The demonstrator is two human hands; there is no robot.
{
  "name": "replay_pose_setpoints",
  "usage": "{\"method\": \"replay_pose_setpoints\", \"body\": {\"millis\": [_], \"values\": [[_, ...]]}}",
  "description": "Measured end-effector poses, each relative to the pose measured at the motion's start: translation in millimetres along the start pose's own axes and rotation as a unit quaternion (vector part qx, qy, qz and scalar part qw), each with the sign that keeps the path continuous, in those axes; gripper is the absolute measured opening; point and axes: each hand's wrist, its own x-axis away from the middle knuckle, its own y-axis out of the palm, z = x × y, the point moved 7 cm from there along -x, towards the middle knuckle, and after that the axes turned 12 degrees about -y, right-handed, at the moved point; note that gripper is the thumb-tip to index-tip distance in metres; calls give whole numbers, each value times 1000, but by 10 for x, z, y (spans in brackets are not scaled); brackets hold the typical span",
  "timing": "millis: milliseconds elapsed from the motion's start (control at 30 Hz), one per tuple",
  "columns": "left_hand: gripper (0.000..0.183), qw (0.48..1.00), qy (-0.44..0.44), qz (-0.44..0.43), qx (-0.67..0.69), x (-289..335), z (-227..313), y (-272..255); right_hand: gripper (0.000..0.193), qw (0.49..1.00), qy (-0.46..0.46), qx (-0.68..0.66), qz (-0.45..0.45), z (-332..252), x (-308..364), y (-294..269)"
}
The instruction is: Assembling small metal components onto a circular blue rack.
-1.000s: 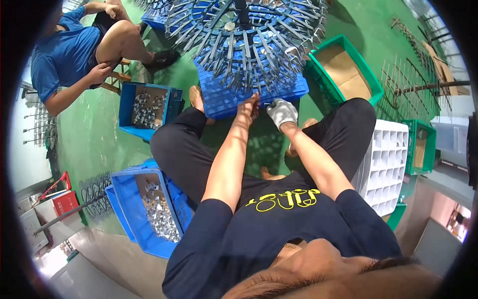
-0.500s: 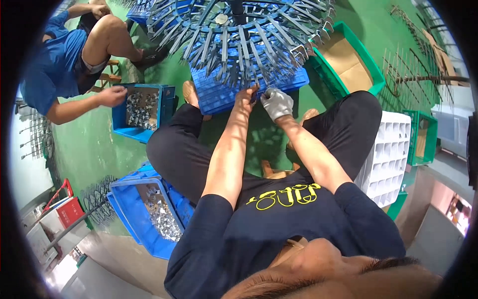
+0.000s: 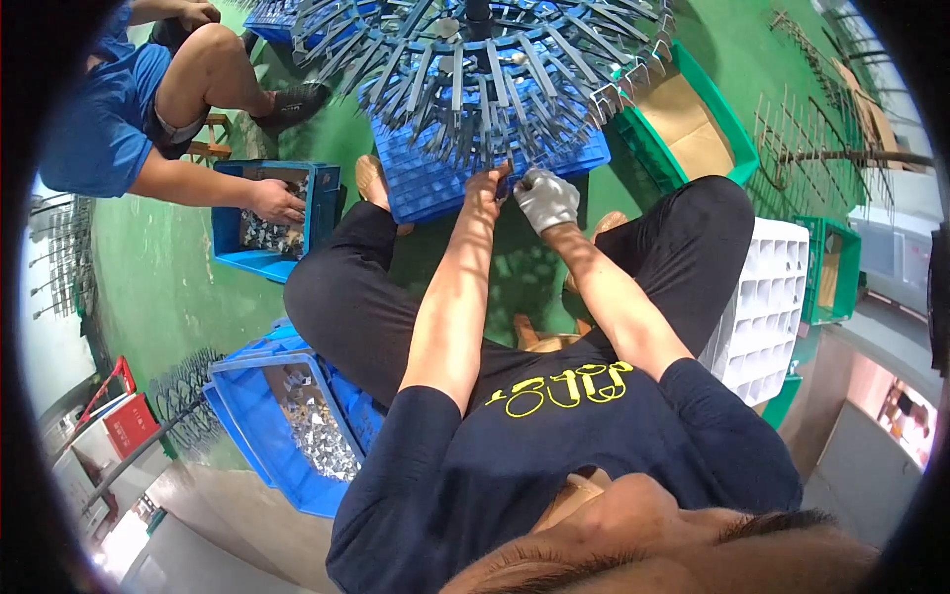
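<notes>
A round rack of metal arms (image 3: 455,84) fills the far middle, its many flat grey prongs fanning out in tiers. At its near lower edge my bare left hand (image 3: 485,188) is closed, fingertips pinched at the prong ends. Close to its right, my right hand (image 3: 546,200), in a white glove, is also closed with bent fingers. Whatever small piece lies between the fingertips is too small to make out. Under the rack and just beyond both hands stands an upturned-looking blue crate (image 3: 416,188) with a ribbed surface.
Blue bins of small metal pieces stand at near left (image 3: 223,396) and farther left (image 3: 228,260). A co-worker's hand (image 3: 277,202) is in the farther one. A green crate (image 3: 747,163) lined with cardboard and a white compartment tray (image 3: 762,297) stand on the right.
The co-worker's hand has moved right and down into the blue bin of metal pieces. My two hands stay near the rack's lower edge, the right slightly closer to the left.
</notes>
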Motion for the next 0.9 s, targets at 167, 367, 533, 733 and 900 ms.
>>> {"method": "replay_pose_setpoints", "body": {"millis": [167,367,533,733,900], "values": [[18,1000,21,-1,1,69,30,46,24,1000,4,-3,15,-13,-8,-19],[18,999,44,0,-1,123,33,88,25,1000,-3,-10,-28,-26,-36,-19],[17,998,61,-2,-7,126,27,129,25,999,21,-27,-18,3,-28,-12],[19,996,84,-7,9,128,58,97,26,1000,16,-25,-6,-33,-36,-7],[17,995,33,-54,82,346,-84,113,27,998,42,-32,-20,26,20,-50]]}}
